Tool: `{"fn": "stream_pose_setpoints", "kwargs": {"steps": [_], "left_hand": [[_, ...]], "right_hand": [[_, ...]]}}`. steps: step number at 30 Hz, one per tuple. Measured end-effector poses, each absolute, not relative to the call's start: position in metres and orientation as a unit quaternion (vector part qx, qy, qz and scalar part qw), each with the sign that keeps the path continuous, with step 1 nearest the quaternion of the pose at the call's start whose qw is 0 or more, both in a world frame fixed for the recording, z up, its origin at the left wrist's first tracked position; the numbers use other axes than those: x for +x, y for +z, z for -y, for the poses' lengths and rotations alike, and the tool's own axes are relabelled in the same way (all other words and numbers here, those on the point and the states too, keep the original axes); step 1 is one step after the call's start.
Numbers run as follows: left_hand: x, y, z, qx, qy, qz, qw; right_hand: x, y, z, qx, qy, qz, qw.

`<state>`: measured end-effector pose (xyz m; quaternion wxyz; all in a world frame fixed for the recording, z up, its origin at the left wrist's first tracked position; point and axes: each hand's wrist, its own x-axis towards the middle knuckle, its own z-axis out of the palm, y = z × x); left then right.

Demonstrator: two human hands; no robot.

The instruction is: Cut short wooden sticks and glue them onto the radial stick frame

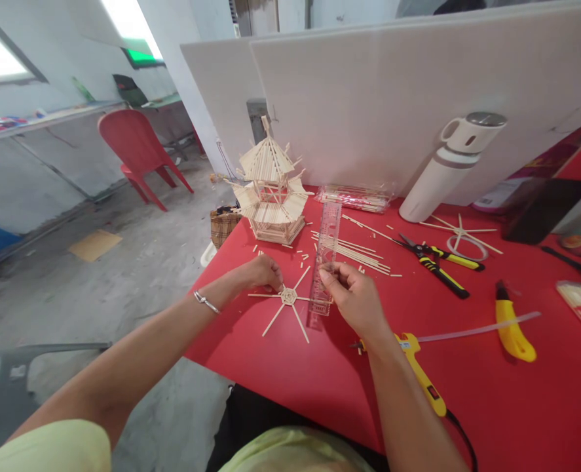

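Right hand [356, 296] pinching a clear ruler [330, 229], just right of the stick frame [289, 297].
The left hand [264, 273] curls at the frame's upper-left side, its grip unclear; beyond the frame, a stick pagoda [276, 212] stands on the desk [349, 393].

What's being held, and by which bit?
The right grip holds the clear ruler by its right edge, about halfway. Whether the left grip holds the stick star, I can't tell.
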<state>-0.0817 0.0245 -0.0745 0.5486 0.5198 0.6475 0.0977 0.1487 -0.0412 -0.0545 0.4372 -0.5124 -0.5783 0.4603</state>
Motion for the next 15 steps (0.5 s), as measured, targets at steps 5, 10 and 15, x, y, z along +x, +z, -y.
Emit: {"fn": "stream_pose_setpoints", "kwargs": {"steps": [5,10,15], "left_hand": [[-0.083,-0.076,-0.024,0.523,0.099,-0.648,0.545],[-0.086,-0.07,-0.022,0.532,0.11,-0.641,0.542],[-0.093,-0.063,-0.021,0.541,0.121,-0.634,0.538]], "right_hand": [[0.149,-0.056,0.041,-0.509,0.464,0.577,0.439],[0.151,-0.064,0.034,-0.546,0.419,0.64,0.342],[0.163,-0.063,0.021,-0.612,0.322,0.702,0.171]]}}
